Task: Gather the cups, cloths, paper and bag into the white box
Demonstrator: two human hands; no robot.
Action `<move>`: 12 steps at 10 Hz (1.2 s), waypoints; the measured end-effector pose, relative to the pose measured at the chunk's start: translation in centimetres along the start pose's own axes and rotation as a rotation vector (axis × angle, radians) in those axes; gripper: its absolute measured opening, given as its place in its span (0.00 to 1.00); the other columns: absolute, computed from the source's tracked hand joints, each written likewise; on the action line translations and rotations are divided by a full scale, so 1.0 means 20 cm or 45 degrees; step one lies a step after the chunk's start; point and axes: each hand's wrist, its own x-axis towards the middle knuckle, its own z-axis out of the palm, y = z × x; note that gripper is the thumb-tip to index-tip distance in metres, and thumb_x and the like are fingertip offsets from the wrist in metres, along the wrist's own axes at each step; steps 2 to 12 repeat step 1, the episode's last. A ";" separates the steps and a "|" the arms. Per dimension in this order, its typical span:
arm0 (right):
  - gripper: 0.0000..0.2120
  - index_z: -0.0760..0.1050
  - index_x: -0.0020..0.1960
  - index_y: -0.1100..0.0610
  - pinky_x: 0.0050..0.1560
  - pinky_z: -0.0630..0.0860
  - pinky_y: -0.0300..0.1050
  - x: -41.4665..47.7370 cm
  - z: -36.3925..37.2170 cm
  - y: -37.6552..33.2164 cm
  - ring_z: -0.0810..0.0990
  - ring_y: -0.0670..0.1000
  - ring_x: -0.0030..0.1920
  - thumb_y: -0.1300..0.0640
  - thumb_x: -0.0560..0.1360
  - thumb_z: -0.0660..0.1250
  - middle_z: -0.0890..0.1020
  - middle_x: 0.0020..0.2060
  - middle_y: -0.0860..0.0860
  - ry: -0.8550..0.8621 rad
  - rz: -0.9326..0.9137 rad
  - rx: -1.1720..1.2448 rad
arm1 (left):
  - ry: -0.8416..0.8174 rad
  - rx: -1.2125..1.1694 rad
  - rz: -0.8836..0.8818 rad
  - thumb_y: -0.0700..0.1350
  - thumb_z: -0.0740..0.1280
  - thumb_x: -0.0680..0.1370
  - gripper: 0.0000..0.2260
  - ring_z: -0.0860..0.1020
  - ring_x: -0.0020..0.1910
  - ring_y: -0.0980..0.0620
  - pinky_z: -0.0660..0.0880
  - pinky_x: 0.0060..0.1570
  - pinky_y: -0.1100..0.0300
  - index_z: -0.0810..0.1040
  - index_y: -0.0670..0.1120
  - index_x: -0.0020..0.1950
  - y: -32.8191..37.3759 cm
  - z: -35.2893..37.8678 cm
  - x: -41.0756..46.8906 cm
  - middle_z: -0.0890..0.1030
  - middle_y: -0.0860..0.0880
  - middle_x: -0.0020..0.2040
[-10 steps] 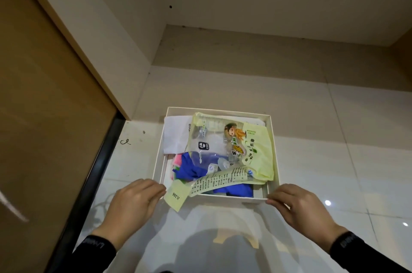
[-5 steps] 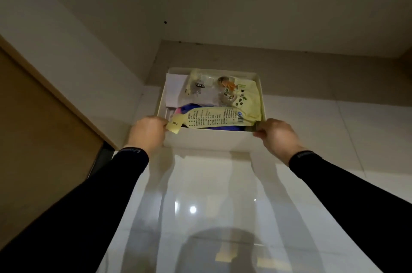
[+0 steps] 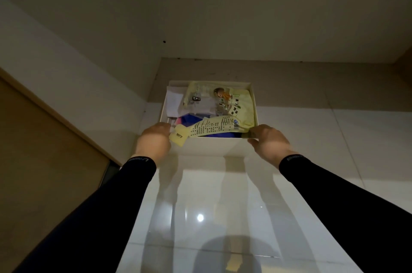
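Observation:
The white box (image 3: 209, 146) is out at arm's length above the glossy tiled floor, near the back wall. My left hand (image 3: 153, 139) grips its near left corner and my right hand (image 3: 268, 142) grips its near right corner. Inside lies a pale yellow printed bag (image 3: 234, 103) on top, with one end hanging over the near rim. White paper (image 3: 174, 103) sits at the box's left side. Blue cloth (image 3: 189, 120) and a bit of pink show under the bag. No cups are visible.
A brown door panel (image 3: 44, 150) stands at the left beside a white wall (image 3: 78, 85). The beige back wall (image 3: 223, 16) rises behind the box. The tiled floor (image 3: 211, 205) reflects a light spot and my shadow.
Both hands have taken hold of the box's near corners and carried it forward, away from me toward the back wall. My arms are now stretched out.

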 end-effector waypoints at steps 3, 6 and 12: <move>0.18 0.71 0.66 0.56 0.55 0.76 0.48 -0.14 -0.11 0.02 0.78 0.58 0.57 0.54 0.77 0.60 0.78 0.60 0.56 0.000 -0.021 -0.038 | 0.043 0.061 -0.105 0.37 0.62 0.75 0.15 0.78 0.54 0.37 0.74 0.50 0.50 0.74 0.41 0.61 0.04 -0.14 -0.18 0.79 0.38 0.56; 0.18 0.71 0.66 0.56 0.55 0.76 0.48 -0.14 -0.11 0.02 0.78 0.58 0.57 0.54 0.77 0.60 0.78 0.60 0.56 0.000 -0.021 -0.038 | 0.043 0.061 -0.105 0.37 0.62 0.75 0.15 0.78 0.54 0.37 0.74 0.50 0.50 0.74 0.41 0.61 0.04 -0.14 -0.18 0.79 0.38 0.56; 0.18 0.71 0.66 0.56 0.55 0.76 0.48 -0.14 -0.11 0.02 0.78 0.58 0.57 0.54 0.77 0.60 0.78 0.60 0.56 0.000 -0.021 -0.038 | 0.043 0.061 -0.105 0.37 0.62 0.75 0.15 0.78 0.54 0.37 0.74 0.50 0.50 0.74 0.41 0.61 0.04 -0.14 -0.18 0.79 0.38 0.56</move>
